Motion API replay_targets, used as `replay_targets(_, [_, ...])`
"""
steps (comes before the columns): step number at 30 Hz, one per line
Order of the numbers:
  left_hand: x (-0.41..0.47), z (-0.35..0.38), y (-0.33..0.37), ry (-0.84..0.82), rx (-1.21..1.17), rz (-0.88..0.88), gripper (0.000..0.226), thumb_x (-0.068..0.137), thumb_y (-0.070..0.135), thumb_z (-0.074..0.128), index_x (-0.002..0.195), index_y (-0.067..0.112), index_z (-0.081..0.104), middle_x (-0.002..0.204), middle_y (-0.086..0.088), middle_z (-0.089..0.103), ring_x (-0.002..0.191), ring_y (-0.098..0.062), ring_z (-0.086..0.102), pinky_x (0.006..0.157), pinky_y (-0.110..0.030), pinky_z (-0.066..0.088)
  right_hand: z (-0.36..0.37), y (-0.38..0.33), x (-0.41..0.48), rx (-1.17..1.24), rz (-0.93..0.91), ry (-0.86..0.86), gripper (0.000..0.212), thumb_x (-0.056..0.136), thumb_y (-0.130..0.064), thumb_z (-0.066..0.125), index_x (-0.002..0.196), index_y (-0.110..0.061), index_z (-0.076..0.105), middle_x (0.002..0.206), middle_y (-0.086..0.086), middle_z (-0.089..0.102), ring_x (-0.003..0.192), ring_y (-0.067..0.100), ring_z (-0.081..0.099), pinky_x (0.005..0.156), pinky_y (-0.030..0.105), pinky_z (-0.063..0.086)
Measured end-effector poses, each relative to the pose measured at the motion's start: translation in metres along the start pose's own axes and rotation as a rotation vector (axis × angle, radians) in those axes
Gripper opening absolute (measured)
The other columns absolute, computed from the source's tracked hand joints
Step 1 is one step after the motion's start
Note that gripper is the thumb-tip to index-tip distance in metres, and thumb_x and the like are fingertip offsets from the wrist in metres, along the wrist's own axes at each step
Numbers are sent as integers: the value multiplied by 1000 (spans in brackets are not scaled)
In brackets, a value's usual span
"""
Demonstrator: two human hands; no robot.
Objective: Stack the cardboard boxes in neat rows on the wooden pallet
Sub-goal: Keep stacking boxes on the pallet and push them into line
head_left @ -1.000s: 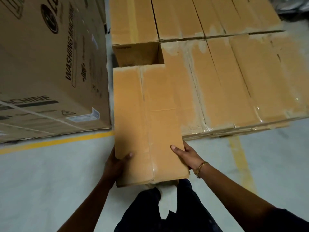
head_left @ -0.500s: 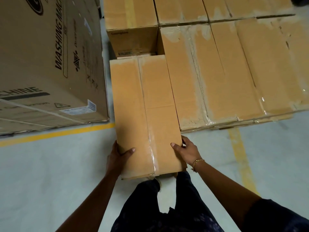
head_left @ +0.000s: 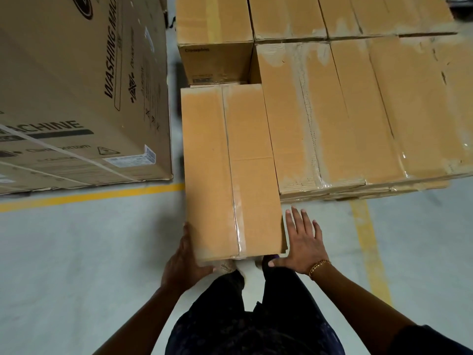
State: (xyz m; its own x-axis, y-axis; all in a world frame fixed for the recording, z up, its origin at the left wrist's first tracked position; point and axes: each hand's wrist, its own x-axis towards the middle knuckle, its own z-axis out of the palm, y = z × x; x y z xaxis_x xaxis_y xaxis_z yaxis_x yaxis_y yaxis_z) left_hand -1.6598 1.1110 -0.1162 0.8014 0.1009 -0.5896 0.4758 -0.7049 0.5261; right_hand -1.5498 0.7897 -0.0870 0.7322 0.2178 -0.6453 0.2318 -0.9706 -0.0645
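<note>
Box: the cardboard box [head_left: 230, 162] lies lengthwise in the middle, running from 12 down to 6 o'clock, flush against the left side of the stacked boxes [head_left: 358, 111] at 2 o'clock.
Just changed: it has slid further into the open slot; its far end now sits close up to the back box [head_left: 215, 34] at 12 o'clock, where a gap showed a moment ago.
Left hand: the left hand [head_left: 184, 257] wraps the near-left corner at 7 o'clock, thumb up the side, fingers hidden underneath.
Right hand: the right hand [head_left: 303, 242] has let go of the near-right corner; it is flat and spread just beside the box at 5 o'clock, thumb reaching under the near end.
Meaning: I'd say the placing is almost done, but the near end still sticks out past the row's front edge, so a last push looks due.
Pallet: hidden under the boxes.
Floor: pale smooth floor [head_left: 76, 252], yellow line [head_left: 89, 197] at 9 o'clock.
Room: a big washing machine carton [head_left: 76, 85] stands at 10 o'clock.
</note>
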Motion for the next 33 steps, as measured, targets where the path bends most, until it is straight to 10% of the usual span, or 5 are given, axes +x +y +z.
replay_targets(8, [15, 1, 9, 61, -2, -56, 141, 72, 45, 91, 163, 14, -12, 172, -5, 14, 136, -40, 52, 95, -52, 52, 5, 11, 19, -78, 4, 166, 148, 55, -90, 61, 160, -10, -7, 170, 11, -5, 156, 34, -6, 122, 57, 2])
replay_targets(33, [113, -58, 47, 50, -25, -202, 147, 72, 41, 92, 158, 31, -27, 169, -8, 24, 144, -43, 42, 107, -59, 45, -71, 10, 107, -57, -27, 136, 142, 66, -92, 54, 160, -11, -15, 168, 4, -23, 156, 26, -17, 126, 52, 5])
